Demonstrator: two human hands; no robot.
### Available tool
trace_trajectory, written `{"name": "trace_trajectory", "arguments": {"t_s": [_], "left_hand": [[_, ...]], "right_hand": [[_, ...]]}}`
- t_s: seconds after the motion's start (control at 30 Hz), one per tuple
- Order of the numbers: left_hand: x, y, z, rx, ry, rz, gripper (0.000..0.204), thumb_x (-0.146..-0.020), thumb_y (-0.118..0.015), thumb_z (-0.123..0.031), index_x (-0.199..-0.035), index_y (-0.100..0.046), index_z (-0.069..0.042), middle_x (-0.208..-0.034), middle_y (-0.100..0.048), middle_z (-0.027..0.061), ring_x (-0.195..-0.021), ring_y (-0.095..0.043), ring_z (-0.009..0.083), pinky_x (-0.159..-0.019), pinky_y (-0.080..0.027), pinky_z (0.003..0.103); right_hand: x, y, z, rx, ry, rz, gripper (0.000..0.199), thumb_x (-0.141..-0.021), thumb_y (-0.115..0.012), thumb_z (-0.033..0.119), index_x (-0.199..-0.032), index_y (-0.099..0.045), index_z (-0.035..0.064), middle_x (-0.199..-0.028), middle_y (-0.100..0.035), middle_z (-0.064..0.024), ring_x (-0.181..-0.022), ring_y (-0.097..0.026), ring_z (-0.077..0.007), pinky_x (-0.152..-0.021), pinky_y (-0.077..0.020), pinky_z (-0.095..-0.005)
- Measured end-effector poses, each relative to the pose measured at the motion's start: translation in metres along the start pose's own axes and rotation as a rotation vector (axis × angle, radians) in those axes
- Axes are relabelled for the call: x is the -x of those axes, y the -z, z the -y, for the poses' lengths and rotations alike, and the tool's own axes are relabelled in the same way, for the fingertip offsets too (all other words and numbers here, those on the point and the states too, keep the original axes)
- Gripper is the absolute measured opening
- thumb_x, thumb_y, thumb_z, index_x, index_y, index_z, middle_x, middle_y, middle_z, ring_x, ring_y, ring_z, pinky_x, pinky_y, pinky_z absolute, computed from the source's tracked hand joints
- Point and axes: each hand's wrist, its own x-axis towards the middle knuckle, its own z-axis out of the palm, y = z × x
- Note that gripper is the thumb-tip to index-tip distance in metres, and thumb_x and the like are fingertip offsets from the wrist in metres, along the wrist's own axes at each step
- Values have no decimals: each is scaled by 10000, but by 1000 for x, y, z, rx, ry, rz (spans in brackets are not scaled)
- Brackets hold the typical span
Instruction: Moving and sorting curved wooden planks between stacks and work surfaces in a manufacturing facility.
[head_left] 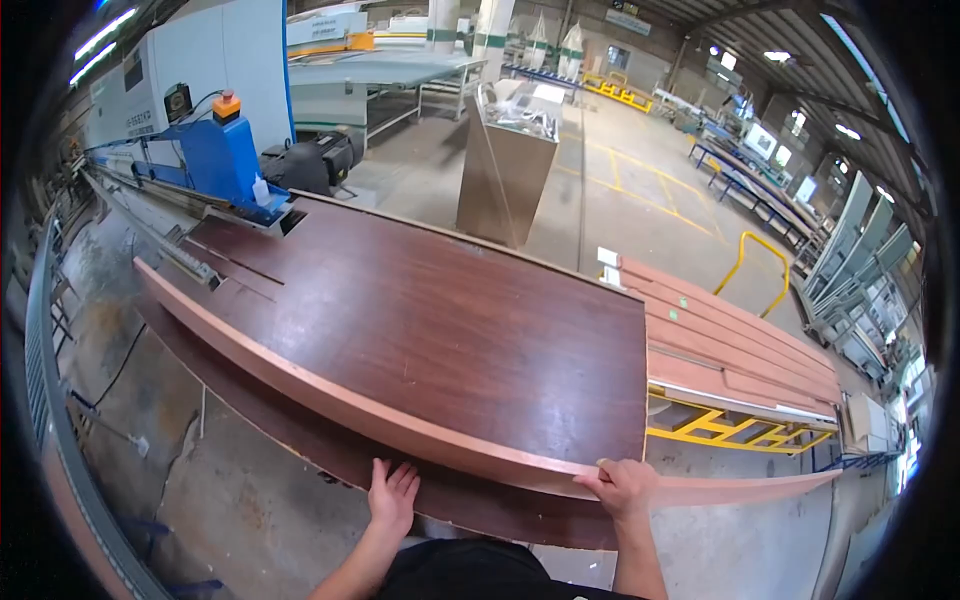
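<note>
A long, narrow pinkish-brown wooden board (440, 440) stands on its long edge along the near side of a dark reddish-brown work table (450, 320). Its right part extends past the table's corner. My right hand (622, 488) is closed round this board near that corner, thumb over the near side. Below it, my left hand (393, 492) has its fingers stretched out, by the near edge of a lower dark brown ledge (470, 498). Whether those fingertips touch the board's underside I cannot tell.
A blue machine head (222, 160) with a red button stands at the table's far left. Behind the table is a tall brown bin (508, 180) with clear plastic wrap. To the right, stacked pinkish boards (720, 330) lie on a yellow frame (740, 428). A curved metal rail (45, 400) runs at left.
</note>
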Motion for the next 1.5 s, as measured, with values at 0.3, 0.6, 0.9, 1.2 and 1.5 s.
{"name": "trace_trajectory", "arguments": {"t_s": [0.3,0.6,0.9,1.2,1.5], "left_hand": [[-52,-27,-64,379,-71,639,798,-832,-395,-795,-1098,-535,-55,-1193,-528,101,-1172,-446,290,-1024,-362,439],[38,-24,-102,396,-19,677,853,-826,-496,-739,-1446,-380,-165,-1400,-471,107,-1289,-422,328,-1116,-291,542],[161,3,-117,215,-372,482,985,-647,-593,-847,-1377,-493,-193,-1419,-489,67,-1324,-419,290,-1140,-257,538],[341,158,-109,334,-707,762,357,-753,-767,-509,-796,-695,-162,-723,-669,-7,-788,-635,206,-829,-516,453],[568,299,-41,116,-1400,251,314,-826,-714,-428,-915,-673,-130,-734,-660,9,-787,-612,208,-807,-495,394]], "right_hand": [[-23,58,49,90,23,-156,455,-630,-791,561,-608,-571,163,-469,-428,50,-414,-468,-152,-418,-329,-293],[-20,127,82,215,128,-312,526,-668,-778,598,-722,-631,95,-468,-438,56,-401,-462,-124,-412,-316,-267],[-5,233,99,108,294,-427,501,-737,-713,588,-740,-630,94,-514,-477,51,-431,-476,-120,-435,-308,-261],[63,308,103,-169,516,-561,480,-769,-712,552,-791,-633,79,-596,-506,34,-460,-480,-101,-443,-305,-232],[66,329,159,-507,801,-595,476,-844,-644,579,-713,-613,122,-574,-474,43,-454,-461,-98,-451,-314,-230]]}}
